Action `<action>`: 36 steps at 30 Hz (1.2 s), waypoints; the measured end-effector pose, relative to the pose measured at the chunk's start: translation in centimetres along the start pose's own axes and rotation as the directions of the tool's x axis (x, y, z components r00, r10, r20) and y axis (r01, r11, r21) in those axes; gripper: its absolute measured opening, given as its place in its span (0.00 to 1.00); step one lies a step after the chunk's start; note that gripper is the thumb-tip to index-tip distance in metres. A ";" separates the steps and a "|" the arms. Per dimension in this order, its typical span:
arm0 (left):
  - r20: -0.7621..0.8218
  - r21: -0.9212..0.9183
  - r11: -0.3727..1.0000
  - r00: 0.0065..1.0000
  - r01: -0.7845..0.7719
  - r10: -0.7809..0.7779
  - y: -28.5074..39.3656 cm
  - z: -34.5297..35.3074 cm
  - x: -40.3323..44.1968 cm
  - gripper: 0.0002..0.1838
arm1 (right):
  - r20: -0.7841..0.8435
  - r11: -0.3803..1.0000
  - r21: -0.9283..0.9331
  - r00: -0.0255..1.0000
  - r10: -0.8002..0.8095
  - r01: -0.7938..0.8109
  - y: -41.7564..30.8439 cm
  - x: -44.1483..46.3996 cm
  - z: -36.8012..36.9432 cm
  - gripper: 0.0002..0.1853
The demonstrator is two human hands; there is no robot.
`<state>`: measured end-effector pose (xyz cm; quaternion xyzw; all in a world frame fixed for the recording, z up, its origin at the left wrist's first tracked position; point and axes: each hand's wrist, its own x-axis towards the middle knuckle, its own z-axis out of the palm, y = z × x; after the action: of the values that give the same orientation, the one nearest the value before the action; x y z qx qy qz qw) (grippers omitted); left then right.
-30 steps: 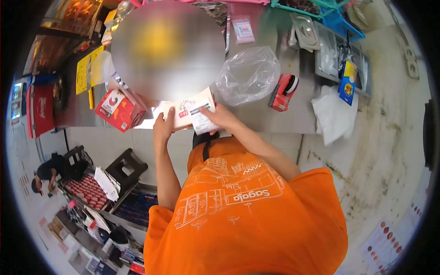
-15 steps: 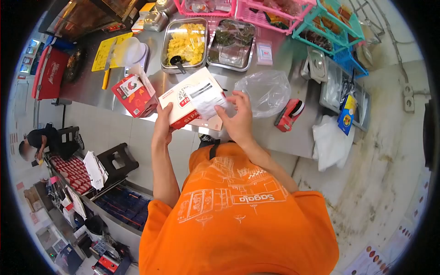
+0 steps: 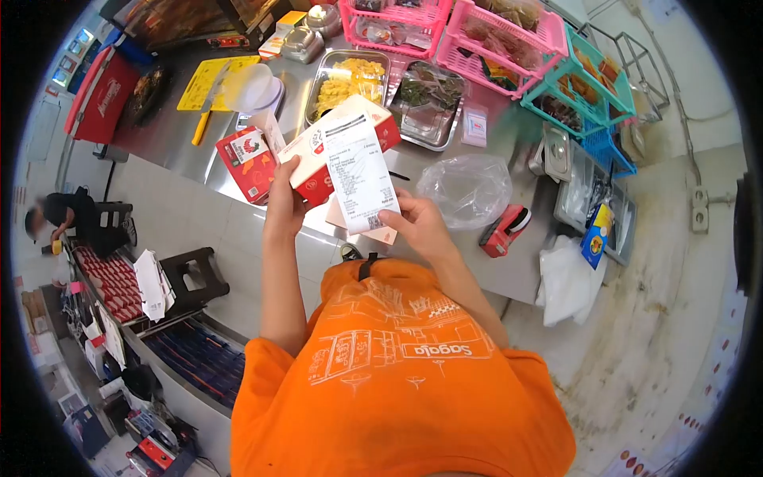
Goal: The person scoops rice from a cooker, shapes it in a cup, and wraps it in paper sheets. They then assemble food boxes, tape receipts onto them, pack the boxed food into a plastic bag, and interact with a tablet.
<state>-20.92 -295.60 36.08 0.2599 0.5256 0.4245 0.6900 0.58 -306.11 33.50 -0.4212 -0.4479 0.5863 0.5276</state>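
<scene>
My left hand (image 3: 285, 195) grips the near-left end of a red and white box (image 3: 315, 185). My right hand (image 3: 418, 226) pinches the lower right corner of a long printed receipt (image 3: 358, 176), which lies unfolded across the front of that box. Just left of my left hand, a second red box (image 3: 247, 163) stands on the steel counter with its flap up. Below the receipt, part of a flat pale box or card (image 3: 385, 234) shows at the counter edge. Beyond the held box is a metal tray of yellow food (image 3: 362, 73).
Farther right are a tray of dark leaves (image 3: 425, 103), a clear plastic bag (image 3: 469, 191) and a red tape dispenser (image 3: 504, 230). Yellow board and knife (image 3: 202, 127) lie left. Pink baskets (image 3: 499, 48) stand behind. Another person (image 3: 71, 213) is at far left.
The receipt, crumpled against the box half a second ago, is now spread flat and upright to view. The blur over the food trays is gone, and the camera view has shifted.
</scene>
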 end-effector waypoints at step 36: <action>0.429 0.536 0.789 0.902 -0.301 0.052 -10.9 -7.3 5.0 0.34 | -0.210 0.858 0.380 0.871 0.443 -0.345 11.7 1.6 -3.8 0.35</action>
<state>-24.00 -297.39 22.51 0.5895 0.4548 0.2430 0.6217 1.32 -304.72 21.20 -0.4915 -0.1640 0.6809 0.5176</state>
